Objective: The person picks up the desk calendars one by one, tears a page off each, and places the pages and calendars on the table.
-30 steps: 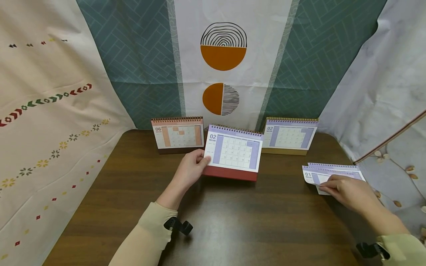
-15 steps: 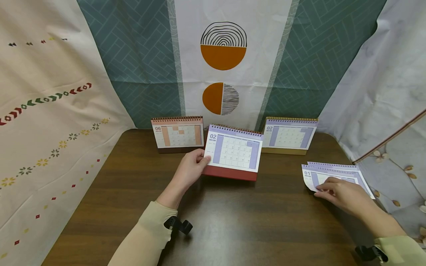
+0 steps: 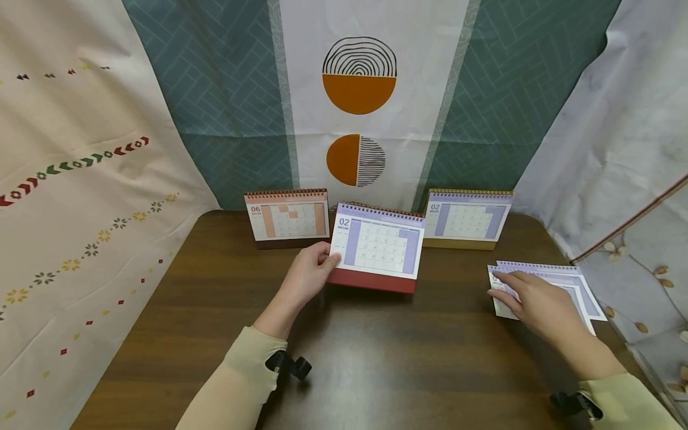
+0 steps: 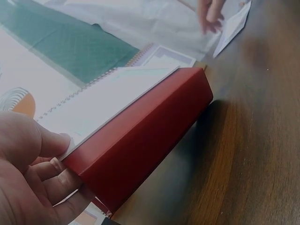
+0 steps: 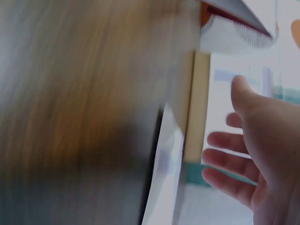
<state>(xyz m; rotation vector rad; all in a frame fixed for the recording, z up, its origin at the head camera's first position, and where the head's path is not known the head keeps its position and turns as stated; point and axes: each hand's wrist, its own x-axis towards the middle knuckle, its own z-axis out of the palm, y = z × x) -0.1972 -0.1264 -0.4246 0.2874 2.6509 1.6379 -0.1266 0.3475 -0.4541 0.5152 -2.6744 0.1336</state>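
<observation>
At the left edge of the purple desk calendar with the red base (image 3: 377,246), marked 02, the left hand (image 3: 309,264) is clamped on: thumb across the front page, fingers curled behind. The calendar sits askew, held by one side only, so a slackening thumb could let it swing, I'd say, and too hard a squeeze might crease the page. Whether its base touches the wooden table (image 3: 376,358), I can't tell.

Well to the right of that grip, here's the right hand (image 3: 540,303), fingers stretched out, thumb apart from the forefinger, pinching nothing. Beneath it the front loose page (image 3: 505,310) overlaps the rear loose page (image 3: 588,298); being thin and layered, they could drag together or bend at a corner.

Now around the grips: just beyond the left knuckles stands the peach calendar (image 3: 290,218), marked 06. Past the held calendar's right side is the gold-based calendar (image 3: 467,218), partly covered by it in the head view; a wide swing might knock it. Right of the pages, the floral cloth (image 3: 645,275) hangs close, likely cramping the right hand on that side.
</observation>
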